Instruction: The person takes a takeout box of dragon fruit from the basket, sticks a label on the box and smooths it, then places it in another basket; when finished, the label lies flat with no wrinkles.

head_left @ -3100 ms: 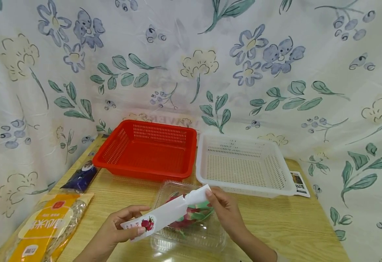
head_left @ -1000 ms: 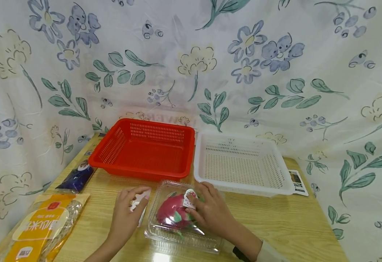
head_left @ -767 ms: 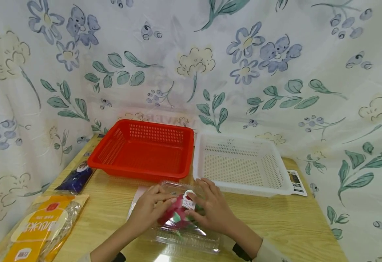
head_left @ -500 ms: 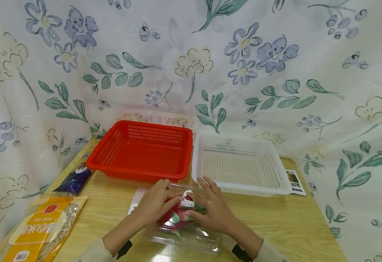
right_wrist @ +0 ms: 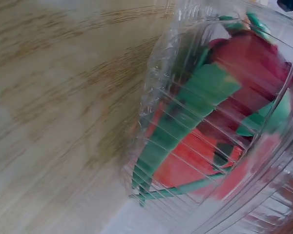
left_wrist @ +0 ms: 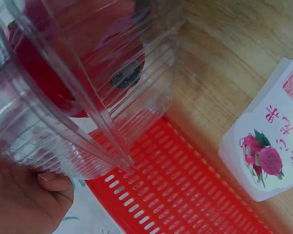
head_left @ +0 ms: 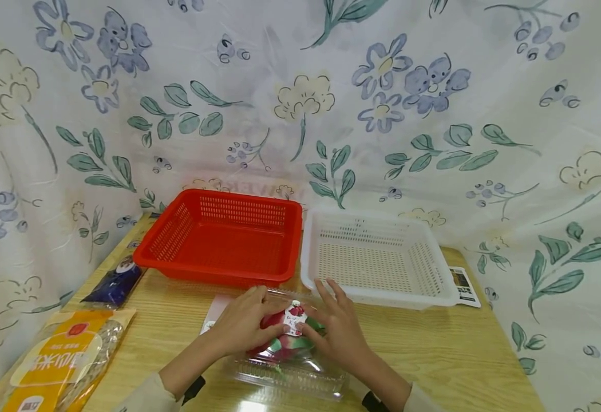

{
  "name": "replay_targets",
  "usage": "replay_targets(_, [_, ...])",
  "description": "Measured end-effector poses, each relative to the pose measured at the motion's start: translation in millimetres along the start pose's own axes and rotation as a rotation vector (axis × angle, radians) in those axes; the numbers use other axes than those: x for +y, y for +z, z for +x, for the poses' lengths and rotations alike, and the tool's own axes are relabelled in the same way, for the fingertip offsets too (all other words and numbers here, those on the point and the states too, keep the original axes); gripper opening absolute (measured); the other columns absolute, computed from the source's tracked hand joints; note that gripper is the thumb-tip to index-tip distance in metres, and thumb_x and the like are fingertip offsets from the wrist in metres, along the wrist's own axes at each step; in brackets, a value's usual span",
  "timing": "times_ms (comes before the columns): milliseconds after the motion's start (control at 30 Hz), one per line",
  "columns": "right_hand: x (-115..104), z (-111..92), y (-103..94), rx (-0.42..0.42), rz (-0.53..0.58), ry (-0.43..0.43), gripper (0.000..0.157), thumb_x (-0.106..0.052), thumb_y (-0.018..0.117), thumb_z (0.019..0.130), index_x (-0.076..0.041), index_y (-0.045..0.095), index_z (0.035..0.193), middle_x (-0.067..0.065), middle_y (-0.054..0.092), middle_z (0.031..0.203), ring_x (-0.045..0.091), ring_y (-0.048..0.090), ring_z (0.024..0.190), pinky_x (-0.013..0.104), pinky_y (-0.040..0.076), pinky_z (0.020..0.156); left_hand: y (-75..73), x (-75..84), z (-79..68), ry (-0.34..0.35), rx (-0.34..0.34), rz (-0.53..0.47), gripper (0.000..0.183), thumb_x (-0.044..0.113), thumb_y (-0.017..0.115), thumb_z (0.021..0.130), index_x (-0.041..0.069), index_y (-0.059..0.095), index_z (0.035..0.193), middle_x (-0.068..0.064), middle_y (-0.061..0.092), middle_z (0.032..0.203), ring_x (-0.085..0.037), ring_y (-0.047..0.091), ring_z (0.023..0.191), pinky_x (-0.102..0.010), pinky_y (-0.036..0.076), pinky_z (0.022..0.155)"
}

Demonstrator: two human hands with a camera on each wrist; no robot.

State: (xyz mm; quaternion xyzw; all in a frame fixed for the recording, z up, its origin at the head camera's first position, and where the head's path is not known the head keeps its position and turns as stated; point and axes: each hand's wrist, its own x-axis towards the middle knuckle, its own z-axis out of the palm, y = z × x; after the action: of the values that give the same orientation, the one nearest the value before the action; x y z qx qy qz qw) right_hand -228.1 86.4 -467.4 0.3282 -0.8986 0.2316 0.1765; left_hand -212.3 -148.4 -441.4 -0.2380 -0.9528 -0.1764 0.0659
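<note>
A clear plastic clamshell box (head_left: 290,377) stands on the wooden table with a magenta, green-tipped dragon fruit (head_left: 285,346) inside. On its lid lies a small white label (head_left: 295,318) with a dragon fruit picture. My left hand (head_left: 246,320) rests on the lid from the left, its thumb tip at the label's edge. From the other side my right hand (head_left: 339,329) lies over the lid with fingers spread, its thumb touching the label. In the left wrist view, a white printed label piece (left_wrist: 266,141) lies on the table beside the box; my left arm partly covers it in the head view.
Behind the box stand a red basket (head_left: 218,274) and a white basket (head_left: 383,297) side by side. At the left lie a yellow grain bag (head_left: 63,360) and a dark blue packet (head_left: 117,283). A printed card (head_left: 465,286) pokes out right of the white basket.
Earlier, both hands held a white label strip over the box. The right hand then set the label on the lid; the left hand left the strip on the table and joined it there.
</note>
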Motion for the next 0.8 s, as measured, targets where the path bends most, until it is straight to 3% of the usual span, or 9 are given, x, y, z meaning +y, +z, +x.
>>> replay_targets(233, [-3,-2,-2.5,-0.039,-0.043,0.013,0.059,-0.062,0.063,0.087,-0.019,0.070,0.126,0.016,0.036,0.158,0.040,0.024,0.147,0.066,0.033,0.105,-1.8,2.7,2.0,-0.035,-0.057,0.026,0.064,0.070,0.061,0.083,0.032,0.063,0.134,0.010,0.038,0.079,-0.007,0.033,0.071,-0.021,0.030,0.057])
replay_targets(467, [-5,-7,-4.9,-0.062,0.005,0.026,0.067,-0.066,0.060,0.088,-0.020,0.063,0.136,0.015,0.030,0.161,0.037,0.019,0.150,0.067,0.029,0.109,1.2,-0.7,-2.1,-0.016,0.000,0.025,0.066,0.071,0.062,0.082,0.033,0.062,0.136,0.010,0.039,0.083,-0.006,0.034,0.073,-0.021,0.030,0.059])
replay_targets(633, [-3,-16,-8.0,0.023,0.010,-0.008,0.071,-0.067,0.056,0.090,-0.025,0.051,0.146,0.013,0.032,0.160,0.035,0.024,0.148,0.067,0.033,0.107,0.5,-7.5,-14.9,-0.023,0.071,-0.023,0.068,0.071,0.061,0.083,0.037,0.055,0.142,0.013,0.046,0.088,-0.002,0.037,0.077,-0.019,0.036,0.061])
replay_targets(800, [1,-32,-15.6,0.152,0.044,-0.043,0.068,-0.061,0.059,0.092,-0.018,0.053,0.144,0.014,0.043,0.153,0.034,0.036,0.140,0.063,0.041,0.101,-6.7,-17.1,-35.0,-0.160,0.105,-0.096,0.074,0.068,0.066,0.081,0.032,0.052,0.145,0.010,0.036,0.081,-0.003,0.030,0.067,-0.019,0.028,0.053])
